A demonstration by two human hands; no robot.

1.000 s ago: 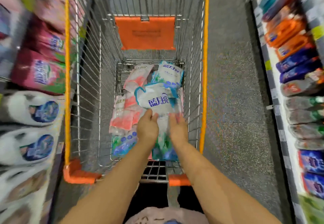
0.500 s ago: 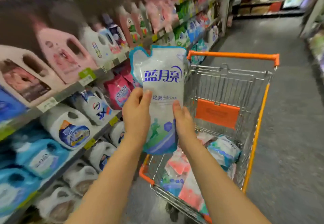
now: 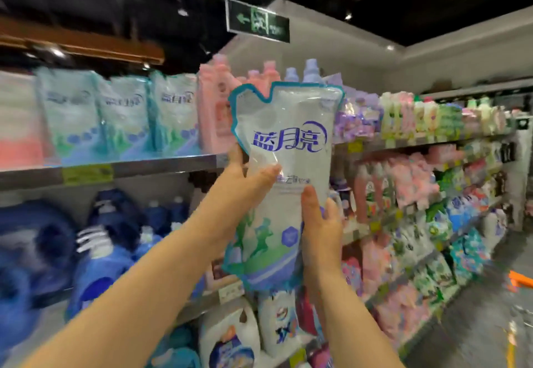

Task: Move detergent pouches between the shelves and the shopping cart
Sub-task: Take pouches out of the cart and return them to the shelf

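Both hands hold the detergent pouch (image 3: 284, 171) upright before the shelf (image 3: 138, 165): left hand (image 3: 245, 180) and right hand (image 3: 320, 229) grip its sides.

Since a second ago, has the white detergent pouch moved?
Yes, upward. The pouch sat low beside the bottom shelves a second ago; now the left hand and right hand hold it up against the top shelf.

A green exit sign (image 3: 257, 24) hangs above pink bottles (image 3: 214, 114) and blue jugs (image 3: 98, 275).

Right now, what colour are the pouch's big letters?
Blue, on the pouch; head view.
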